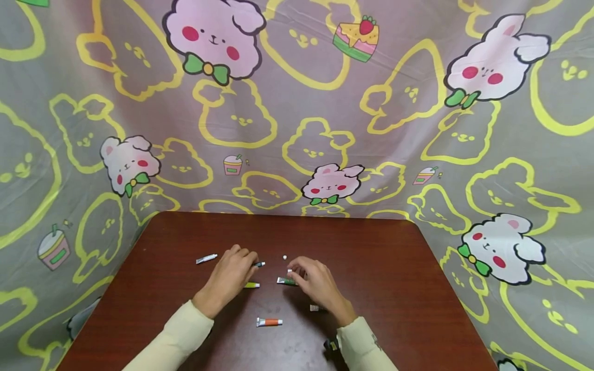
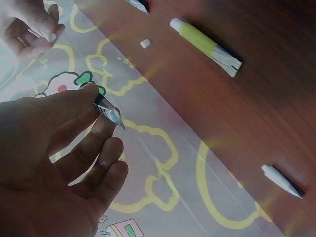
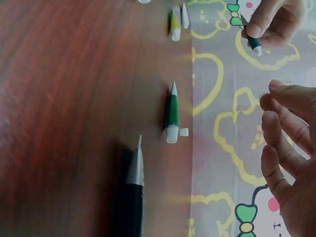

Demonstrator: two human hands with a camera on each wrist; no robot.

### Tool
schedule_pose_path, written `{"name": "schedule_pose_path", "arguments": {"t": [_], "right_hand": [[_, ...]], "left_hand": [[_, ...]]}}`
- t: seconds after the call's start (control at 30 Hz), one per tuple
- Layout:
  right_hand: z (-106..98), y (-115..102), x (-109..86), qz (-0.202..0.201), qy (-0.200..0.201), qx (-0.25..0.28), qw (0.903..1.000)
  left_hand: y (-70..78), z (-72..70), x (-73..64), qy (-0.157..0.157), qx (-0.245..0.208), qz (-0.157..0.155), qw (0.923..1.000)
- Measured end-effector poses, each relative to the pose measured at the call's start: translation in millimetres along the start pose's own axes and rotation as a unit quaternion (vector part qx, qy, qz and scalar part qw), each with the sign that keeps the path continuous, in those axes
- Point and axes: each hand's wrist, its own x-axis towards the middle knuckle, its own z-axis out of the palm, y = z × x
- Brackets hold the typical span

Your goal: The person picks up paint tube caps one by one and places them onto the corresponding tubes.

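Note:
My left hand [image 1: 234, 273] pinches a small dark teal paint tube [image 3: 254, 43] between thumb and index finger, its white nozzle end pointing toward the right hand. The tube's crimped end [image 2: 114, 116] shows silvery in the left wrist view. A tiny white cap [image 2: 52, 37] sits between the thumb and fingertip of my right hand [image 1: 317, 281], a short way from the tube. Below the right hand lies a green paint tube [image 3: 172, 111]. A yellow tube [image 2: 200, 39] rests on the table beside the left hand. Another white cap [image 1: 285, 257] lies beyond the green tube.
On the brown table [image 1: 176, 232] are a white tube [image 1: 206, 258] at left, an orange tube [image 1: 269, 322] in front, and a brownish tube [image 1: 316, 308] partly hidden by the right arm. A black tube [image 3: 131, 207] lies near the right sleeve. Patterned cloth [image 1: 278, 103] surrounds the table.

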Motion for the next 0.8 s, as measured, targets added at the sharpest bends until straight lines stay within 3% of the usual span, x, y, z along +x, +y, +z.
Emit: {"name": "schedule_pose_path", "arguments": {"t": [0.17, 0.47, 0.8], "right_hand": [[-3.0, 1.3, 4.5, 0.002, -0.003, -0.011, 0.9999], [-8.4, 3.4, 9.8, 0.004, -0.005, 0.003, 1.0000], [-6.8, 2.8, 14.4, 0.016, -0.006, 0.004, 0.9999]], "left_hand": [[4.9, -0.4, 3.6, 0.004, 0.002, 0.006, 1.0000], [15.4, -1.1, 14.4, -0.023, 0.000, 0.011, 0.9997], [21.4, 4.1, 18.8, -0.013, 0.007, 0.036, 0.9992]]}}
